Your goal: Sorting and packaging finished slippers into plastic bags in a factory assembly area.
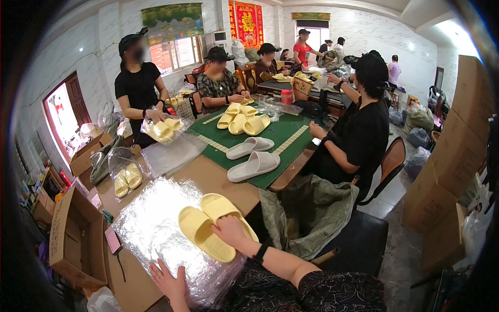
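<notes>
1. Two yellow slippers [210,224] lie side by side on a stack of clear plastic bags [150,229], near the front edge of the brown worktop [218,179].
2. Right hand [232,231] is pressed on top of the pair, grip closed over the near ends, a black wristband just behind it.
3. Left hand [169,282] lies flat on the bags' near edge, fingers spread, gripping nothing.
4. Further up the worktop, two white slippers [253,157] sit on a green mat [283,132] (more yellow ones heaped beyond).
5. At far left, a standing person holds a bagged yellow pair [163,130]; an open cardboard box [75,239] sits at the worktop's left.
</notes>
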`<state>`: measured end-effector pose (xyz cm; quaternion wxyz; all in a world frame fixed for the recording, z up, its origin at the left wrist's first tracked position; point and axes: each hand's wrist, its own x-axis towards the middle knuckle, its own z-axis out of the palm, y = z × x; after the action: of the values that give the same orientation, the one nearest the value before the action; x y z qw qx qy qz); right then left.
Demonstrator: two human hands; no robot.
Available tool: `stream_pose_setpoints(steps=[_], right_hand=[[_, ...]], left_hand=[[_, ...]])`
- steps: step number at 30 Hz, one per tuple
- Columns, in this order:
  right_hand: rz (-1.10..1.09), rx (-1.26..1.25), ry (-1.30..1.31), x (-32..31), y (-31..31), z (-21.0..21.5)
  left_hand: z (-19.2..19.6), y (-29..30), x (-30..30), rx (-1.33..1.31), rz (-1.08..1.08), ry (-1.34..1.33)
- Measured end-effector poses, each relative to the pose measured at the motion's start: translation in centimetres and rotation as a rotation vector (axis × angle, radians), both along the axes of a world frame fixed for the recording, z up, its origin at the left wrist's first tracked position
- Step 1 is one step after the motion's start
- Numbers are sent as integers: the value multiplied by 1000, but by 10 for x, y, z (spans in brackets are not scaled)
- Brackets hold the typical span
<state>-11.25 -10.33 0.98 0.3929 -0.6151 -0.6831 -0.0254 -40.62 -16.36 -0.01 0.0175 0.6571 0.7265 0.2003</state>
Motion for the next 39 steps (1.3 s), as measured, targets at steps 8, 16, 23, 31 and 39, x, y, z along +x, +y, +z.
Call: stream_pose_setpoints(steps=[8,16,23,31,39], right_hand=[[-169,41,537,39,-63,-19],[213,56,1000,68,-75,-6],[315,103,1165,37,-84,15],[260,144,1094,48,-84,1],[241,129,1092,50,-90,4]], left_hand=[[33,-4,1,-4,-151,-34],[37,-3,-3,-72,-312,272],[53,-4,24,-23,-547,101],[29,12,47,7,-596,68],[52,15,34,170,-388,-278]])
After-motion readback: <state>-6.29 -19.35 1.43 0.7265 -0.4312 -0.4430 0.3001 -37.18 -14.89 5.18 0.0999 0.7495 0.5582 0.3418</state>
